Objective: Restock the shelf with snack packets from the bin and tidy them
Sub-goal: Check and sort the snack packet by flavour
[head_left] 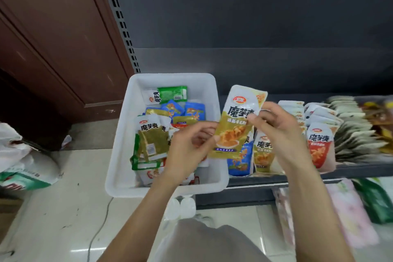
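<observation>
Above the bin (119, 155), both hands (276, 132) pinch a packet (236, 125).

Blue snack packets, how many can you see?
3 blue packets. Two lie side by side near the bin's back, below the green packet; one stands at the shelf's front, partly behind the held yellow packet. Others may be buried in the bin.
</observation>
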Action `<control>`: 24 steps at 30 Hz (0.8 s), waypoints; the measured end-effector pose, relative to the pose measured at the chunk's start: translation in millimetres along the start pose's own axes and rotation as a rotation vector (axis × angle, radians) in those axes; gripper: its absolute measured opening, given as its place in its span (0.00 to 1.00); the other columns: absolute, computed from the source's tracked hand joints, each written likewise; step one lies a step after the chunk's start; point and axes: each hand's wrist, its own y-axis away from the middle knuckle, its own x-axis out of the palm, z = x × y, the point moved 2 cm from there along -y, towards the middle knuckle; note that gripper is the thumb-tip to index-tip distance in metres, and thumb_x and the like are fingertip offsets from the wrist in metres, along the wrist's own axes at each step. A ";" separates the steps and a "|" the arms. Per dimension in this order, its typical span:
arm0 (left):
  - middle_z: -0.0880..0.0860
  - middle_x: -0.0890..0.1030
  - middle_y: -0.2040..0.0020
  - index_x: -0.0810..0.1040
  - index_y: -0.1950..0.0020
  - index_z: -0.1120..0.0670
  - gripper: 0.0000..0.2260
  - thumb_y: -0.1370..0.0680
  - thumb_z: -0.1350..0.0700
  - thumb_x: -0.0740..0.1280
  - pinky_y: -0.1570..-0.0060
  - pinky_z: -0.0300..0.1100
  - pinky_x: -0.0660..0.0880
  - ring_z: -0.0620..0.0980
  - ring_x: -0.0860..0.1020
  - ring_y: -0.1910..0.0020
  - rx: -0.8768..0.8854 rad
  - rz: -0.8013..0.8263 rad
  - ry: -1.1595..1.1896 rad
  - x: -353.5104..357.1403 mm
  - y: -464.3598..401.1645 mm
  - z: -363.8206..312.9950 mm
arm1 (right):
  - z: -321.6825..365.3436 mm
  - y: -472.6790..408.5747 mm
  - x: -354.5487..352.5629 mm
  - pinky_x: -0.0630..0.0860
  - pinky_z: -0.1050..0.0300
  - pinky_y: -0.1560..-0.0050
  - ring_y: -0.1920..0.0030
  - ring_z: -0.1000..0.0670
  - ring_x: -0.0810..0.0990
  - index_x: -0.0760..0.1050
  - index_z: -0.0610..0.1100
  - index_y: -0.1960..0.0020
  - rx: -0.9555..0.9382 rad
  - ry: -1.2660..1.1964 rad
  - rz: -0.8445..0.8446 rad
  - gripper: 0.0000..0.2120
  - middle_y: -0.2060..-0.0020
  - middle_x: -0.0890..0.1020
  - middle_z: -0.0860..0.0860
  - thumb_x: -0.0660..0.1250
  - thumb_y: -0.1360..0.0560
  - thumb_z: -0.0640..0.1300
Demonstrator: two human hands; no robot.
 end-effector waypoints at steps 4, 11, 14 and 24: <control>0.43 0.82 0.55 0.81 0.48 0.49 0.09 0.27 0.59 0.71 0.56 0.34 0.76 0.40 0.79 0.56 0.174 0.100 -0.180 41.0 -14.8 4.1 | 7.3 24.0 -64.1 0.72 0.68 0.62 0.64 0.59 0.78 0.78 0.50 0.58 -0.116 -0.004 -0.250 0.08 0.65 0.83 0.56 0.68 0.26 0.36; 0.49 0.75 0.40 0.75 0.37 0.50 0.20 0.29 0.54 0.72 0.39 0.47 0.71 0.50 0.70 0.40 0.258 0.194 -0.812 80.6 -27.3 47.5 | -56.5 23.9 -96.9 0.73 0.61 0.63 0.70 0.54 0.73 0.75 0.49 0.62 0.017 0.045 -0.367 0.14 0.72 0.78 0.54 0.65 0.25 0.32; 0.49 0.73 0.37 0.74 0.36 0.49 0.20 0.28 0.53 0.71 0.37 0.46 0.67 0.50 0.68 0.37 0.238 0.186 -0.839 82.9 -30.7 50.0 | -85.3 11.4 -85.4 0.78 0.50 0.57 0.68 0.53 0.77 0.74 0.45 0.60 0.084 0.177 -0.357 0.09 0.69 0.79 0.52 0.66 0.24 0.34; 0.49 0.72 0.36 0.74 0.35 0.50 0.18 0.25 0.54 0.68 0.35 0.41 0.62 0.48 0.66 0.35 0.230 0.201 -0.816 81.2 -34.2 52.8 | -113.9 3.1 -63.6 0.68 0.62 0.61 0.59 0.53 0.73 0.67 0.46 0.50 0.142 0.648 -0.549 0.15 0.50 0.76 0.47 0.72 0.29 0.38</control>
